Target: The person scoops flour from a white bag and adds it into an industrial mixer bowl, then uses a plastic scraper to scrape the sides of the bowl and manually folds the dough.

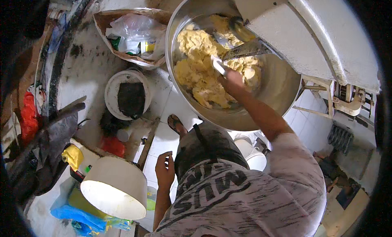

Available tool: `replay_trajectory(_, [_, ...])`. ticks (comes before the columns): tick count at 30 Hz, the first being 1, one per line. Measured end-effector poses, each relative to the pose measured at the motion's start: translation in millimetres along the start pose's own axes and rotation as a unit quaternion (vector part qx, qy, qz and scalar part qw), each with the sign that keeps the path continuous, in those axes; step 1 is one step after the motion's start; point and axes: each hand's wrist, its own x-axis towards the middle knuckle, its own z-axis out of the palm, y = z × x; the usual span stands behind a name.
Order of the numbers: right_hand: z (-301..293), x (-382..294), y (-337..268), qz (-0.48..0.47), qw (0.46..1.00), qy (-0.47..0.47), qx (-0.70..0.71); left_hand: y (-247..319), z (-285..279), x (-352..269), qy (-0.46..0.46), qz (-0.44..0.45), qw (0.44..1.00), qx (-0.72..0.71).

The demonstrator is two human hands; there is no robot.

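Note:
My right hand (234,79) grips a white scraper (218,65) and reaches into a large steel mixing bowl (277,84). The scraper's blade meets a lumpy mass of yellow dough (199,68), which covers much of the bowl's bottom and left side. Just beyond the scraper, a metal mixer attachment (245,50) comes down into the bowl from the mixer body (294,25); its lower part is hidden in dough. My left hand (164,171) hangs beside my thigh with loosely curled fingers and nothing in it.
Left of the bowl stands an opened sack (101,27) holding plastic wrappers. Below it is a white bucket (108,97) with dark contents. A large pale round container (116,178) stands near my left arm. White tubs (256,160) are beneath the bowl; a wooden stool (329,96) is to the right.

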Motion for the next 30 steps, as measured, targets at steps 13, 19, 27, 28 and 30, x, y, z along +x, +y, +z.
replay_trajectory(13, [-13.8, 17.6, 78.3, -0.248, 0.961, 0.102, -0.068, -18.9, 2.2, -3.5, 0.009, -0.011, 0.999, 0.033])
replay_trajectory(19, [1.3, 20.8, 124.2, -0.045, 0.994, -0.044, -0.088, -9.2, 8.3, 0.7, 0.002, -0.001, 0.999, 0.047])
replay_trajectory(27, [-42.8, 20.5, 107.3, -0.228, 0.957, -0.002, -0.179, -0.6, 22.2, 8.4, -0.008, 0.03, 0.999, 0.029])
replay_trajectory(28, [-30.7, 27.4, 123.4, -0.167, 0.954, -0.082, -0.236, -0.3, 23.7, 9.9, -0.012, 0.031, 0.999, 0.032])
replay_trajectory(30, [-26.9, 19.8, 98.9, -0.18, 0.962, -0.066, -0.197, 1.1, 19.2, 5.8, 0.003, 0.03, 0.999, 0.038])
